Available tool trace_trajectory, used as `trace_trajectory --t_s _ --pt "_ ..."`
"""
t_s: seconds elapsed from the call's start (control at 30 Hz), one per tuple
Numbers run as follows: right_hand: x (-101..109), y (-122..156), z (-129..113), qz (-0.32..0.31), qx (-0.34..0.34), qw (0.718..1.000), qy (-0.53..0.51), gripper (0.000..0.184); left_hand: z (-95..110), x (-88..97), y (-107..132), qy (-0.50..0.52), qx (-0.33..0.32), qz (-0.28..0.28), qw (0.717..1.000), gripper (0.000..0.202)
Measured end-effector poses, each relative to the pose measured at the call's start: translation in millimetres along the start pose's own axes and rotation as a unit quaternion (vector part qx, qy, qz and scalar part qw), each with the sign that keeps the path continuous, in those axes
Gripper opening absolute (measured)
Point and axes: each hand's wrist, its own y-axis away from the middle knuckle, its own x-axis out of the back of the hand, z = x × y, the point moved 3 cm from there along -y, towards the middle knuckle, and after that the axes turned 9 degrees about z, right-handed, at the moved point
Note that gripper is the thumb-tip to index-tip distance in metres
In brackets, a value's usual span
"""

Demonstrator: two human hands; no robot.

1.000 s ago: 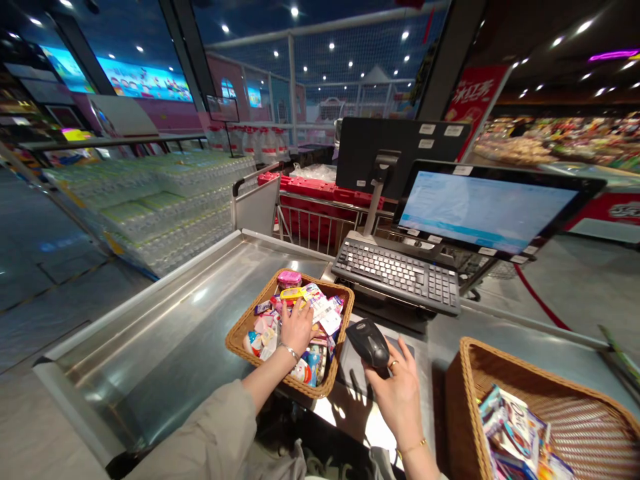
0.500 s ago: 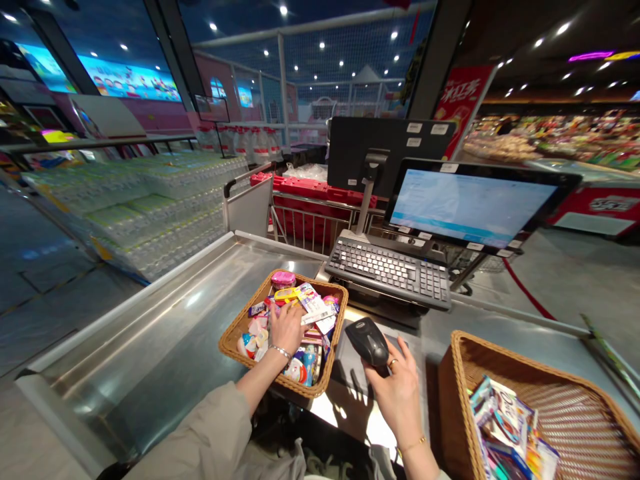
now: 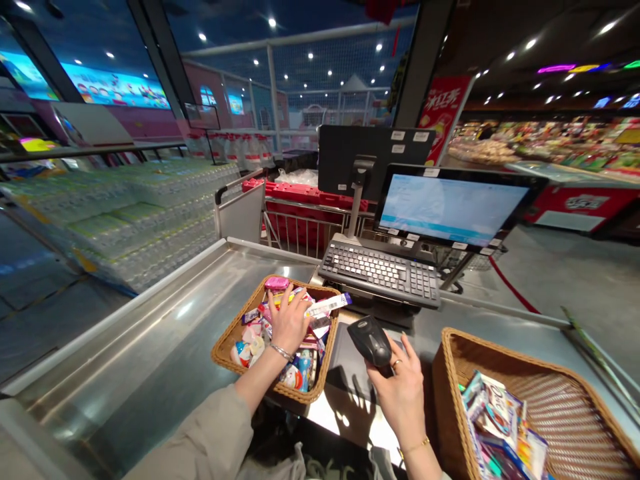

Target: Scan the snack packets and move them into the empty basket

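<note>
In the left wicker basket [image 3: 220, 339] lies a mix of small candy packs and toys. My left hand [image 3: 290, 321] is over them, fingers partly spread, with a slim white-and-purple packet [image 3: 329, 305] between thumb and fingertips. A barcode shows on the packet, whose right end sticks out past the basket's rim. My right hand [image 3: 403, 387] grips a black barcode scanner [image 3: 369, 341] to the right of this basket, its head tilted toward the packets. The scanner's handle is mostly hidden by my fingers.
Another wicker basket [image 3: 570, 407] at the right holds several snack packs [image 3: 500, 413]. Behind the scanner stand a keyboard [image 3: 380, 270] and a lit monitor [image 3: 450, 207]. The metal counter [image 3: 165, 333] has a raised edge on the left. A cart [image 3: 295, 230] is beyond it.
My left hand has turned the packet from lying tilted over the basket to a more edge-on position, farther right. The scanner stays in my right hand, nearly unmoved. The view has shifted slightly.
</note>
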Motion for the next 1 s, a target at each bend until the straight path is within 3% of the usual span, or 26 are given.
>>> trace_trajectory --t_s 0.5,1.0 --pt "19.4 2.0 -0.4 0.024 0.011 0.999 0.038 0.019 34.8 1.6 -18.0 0.047 -0.035 0.028 0.998 0.019" --pt "34.6 3.7 0.2 0.036 -0.008 0.998 0.05 0.029 51.5 -3.8 -21.9 0.056 -0.066 0.026 0.996 0.017"
